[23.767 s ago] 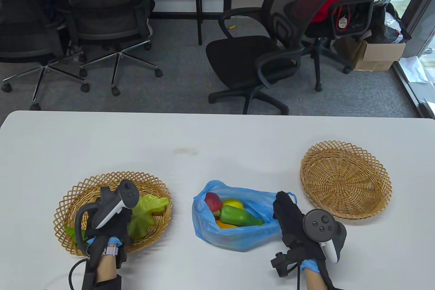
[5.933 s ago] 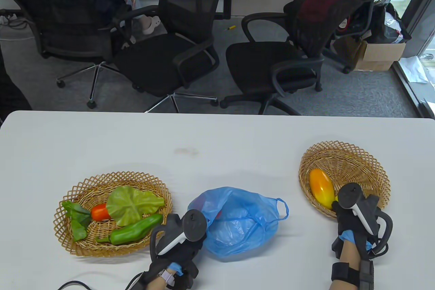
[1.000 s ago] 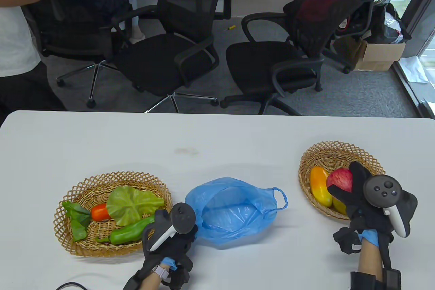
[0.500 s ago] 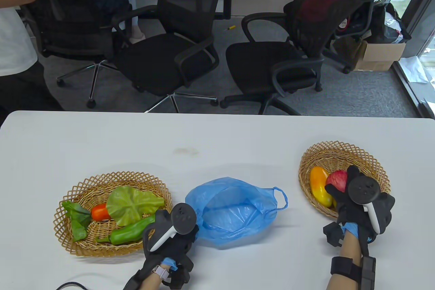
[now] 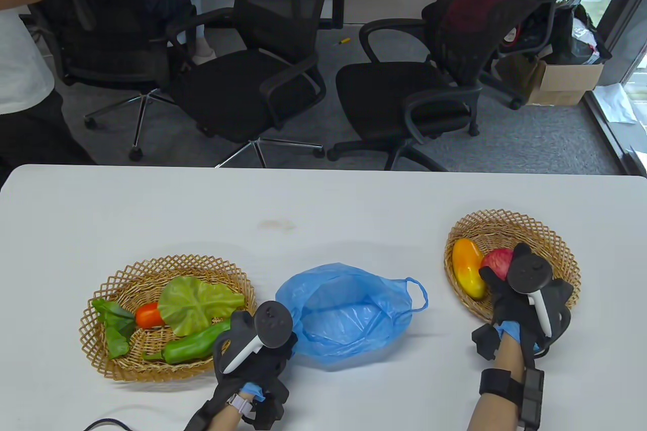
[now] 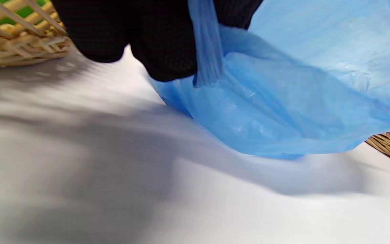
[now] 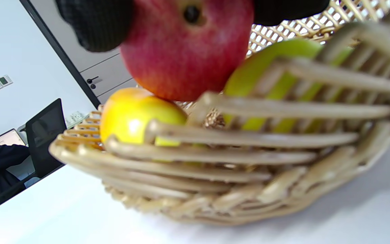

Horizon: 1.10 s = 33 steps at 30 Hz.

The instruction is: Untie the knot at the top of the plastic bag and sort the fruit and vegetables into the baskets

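The blue plastic bag (image 5: 349,315) lies open and limp mid-table. My left hand (image 5: 258,345) pinches its left handle (image 6: 207,51) beside the left wicker basket (image 5: 121,274), which holds a lettuce leaf (image 5: 194,302), a tomato (image 5: 148,316), a green pepper (image 5: 199,345) and dark leaves. My right hand (image 5: 510,284) grips a red apple (image 5: 495,261) low inside the right basket (image 5: 510,226). In the right wrist view the apple (image 7: 185,51) touches a mango (image 7: 137,115) and a yellow-green fruit (image 7: 276,71). The mango (image 5: 467,268) lies at that basket's left.
Black office chairs (image 5: 263,77) stand past the table's far edge, with a person (image 5: 20,62) at the far left. A cable (image 5: 101,423) trails near the front left edge. The right basket's rim (image 7: 215,159) stands close to my right wrist.
My right hand has lowered the apple into the right basket, nudging the mango a little up and left. The left hand and bag have stayed put.
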Each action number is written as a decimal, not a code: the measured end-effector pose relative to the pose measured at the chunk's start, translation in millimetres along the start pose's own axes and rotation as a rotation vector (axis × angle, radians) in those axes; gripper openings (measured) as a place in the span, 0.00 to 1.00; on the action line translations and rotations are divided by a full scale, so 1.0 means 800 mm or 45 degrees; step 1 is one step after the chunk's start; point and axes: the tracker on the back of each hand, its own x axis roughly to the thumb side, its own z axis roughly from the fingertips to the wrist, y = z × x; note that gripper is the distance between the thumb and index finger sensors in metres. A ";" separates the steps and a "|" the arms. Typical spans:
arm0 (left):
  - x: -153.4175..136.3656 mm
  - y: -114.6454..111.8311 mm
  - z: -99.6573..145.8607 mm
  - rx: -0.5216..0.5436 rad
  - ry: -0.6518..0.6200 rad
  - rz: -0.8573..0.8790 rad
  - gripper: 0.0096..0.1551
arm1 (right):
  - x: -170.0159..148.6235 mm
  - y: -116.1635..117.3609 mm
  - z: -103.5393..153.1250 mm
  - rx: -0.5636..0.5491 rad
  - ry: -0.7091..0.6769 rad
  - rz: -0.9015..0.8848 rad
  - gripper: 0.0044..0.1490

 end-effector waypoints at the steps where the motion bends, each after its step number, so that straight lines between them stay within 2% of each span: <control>1: 0.000 0.000 0.000 0.000 -0.002 -0.002 0.32 | 0.000 0.001 -0.001 -0.001 0.008 0.002 0.56; 16: 0.003 0.000 0.001 0.011 -0.019 0.004 0.33 | -0.009 0.007 -0.004 0.065 0.169 -0.096 0.56; 28: 0.003 0.001 0.001 0.023 -0.035 0.035 0.33 | -0.020 0.022 -0.006 0.097 0.194 -0.167 0.57; 33: 0.003 0.002 0.002 0.045 -0.045 0.062 0.34 | -0.022 0.025 -0.005 0.097 0.181 -0.132 0.56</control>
